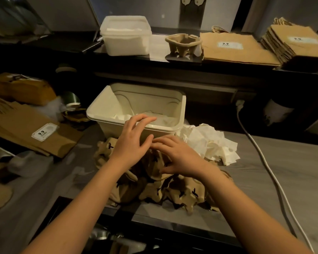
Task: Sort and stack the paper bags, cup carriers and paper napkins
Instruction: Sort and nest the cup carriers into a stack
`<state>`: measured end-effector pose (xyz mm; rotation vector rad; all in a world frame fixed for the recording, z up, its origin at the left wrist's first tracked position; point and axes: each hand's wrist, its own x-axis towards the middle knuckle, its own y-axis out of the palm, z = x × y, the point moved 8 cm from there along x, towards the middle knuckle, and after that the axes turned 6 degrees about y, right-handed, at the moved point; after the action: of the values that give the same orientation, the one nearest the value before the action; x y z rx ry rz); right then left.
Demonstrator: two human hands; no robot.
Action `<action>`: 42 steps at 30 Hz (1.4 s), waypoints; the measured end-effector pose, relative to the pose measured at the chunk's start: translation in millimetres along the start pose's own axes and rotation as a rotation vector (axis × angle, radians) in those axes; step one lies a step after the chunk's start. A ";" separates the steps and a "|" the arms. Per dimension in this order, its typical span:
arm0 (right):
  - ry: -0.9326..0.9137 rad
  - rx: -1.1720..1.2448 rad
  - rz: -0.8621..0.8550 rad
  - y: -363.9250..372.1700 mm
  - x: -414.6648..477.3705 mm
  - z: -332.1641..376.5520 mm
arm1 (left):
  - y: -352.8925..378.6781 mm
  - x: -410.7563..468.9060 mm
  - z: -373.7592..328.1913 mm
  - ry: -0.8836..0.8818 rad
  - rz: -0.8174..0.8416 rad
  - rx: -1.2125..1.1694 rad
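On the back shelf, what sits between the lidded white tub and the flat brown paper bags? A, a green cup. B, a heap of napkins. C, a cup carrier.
C: a cup carrier stands between the lidded tub and the flat paper bags.

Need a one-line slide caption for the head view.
Left hand and right hand over heaped cup carriers by a white bin; loose napkins alongside, paper bags stacked on rear shelf.

Head view, down onto near counter (283, 162)
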<state>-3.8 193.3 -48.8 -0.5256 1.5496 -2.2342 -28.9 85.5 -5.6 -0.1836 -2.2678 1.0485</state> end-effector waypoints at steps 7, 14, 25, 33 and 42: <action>0.069 0.109 -0.034 -8.7 5.9 -1.9 | -17.9 -16.3 21.6 -0.153 -0.137 -0.374; 0.290 1.199 -0.081 -51.5 0.2 -21.6 | -11.5 -18.2 28.8 -0.435 -0.142 -0.886; 0.396 1.335 -0.081 -27.6 21.5 -10.6 | 30.5 -28.3 18.5 -0.822 0.109 -1.233; 0.209 0.386 0.051 -3.4 15.3 -21.5 | 1.0 -28.2 58.3 -0.973 -0.129 -1.311; 0.117 -0.028 0.033 39.2 5.0 -20.7 | 5.2 -35.4 65.4 -1.035 -0.080 -1.247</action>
<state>-15.0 194.7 -91.9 -0.3800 1.6365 -2.2579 -40.3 34.1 -58.4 -0.0274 -3.4943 -0.6713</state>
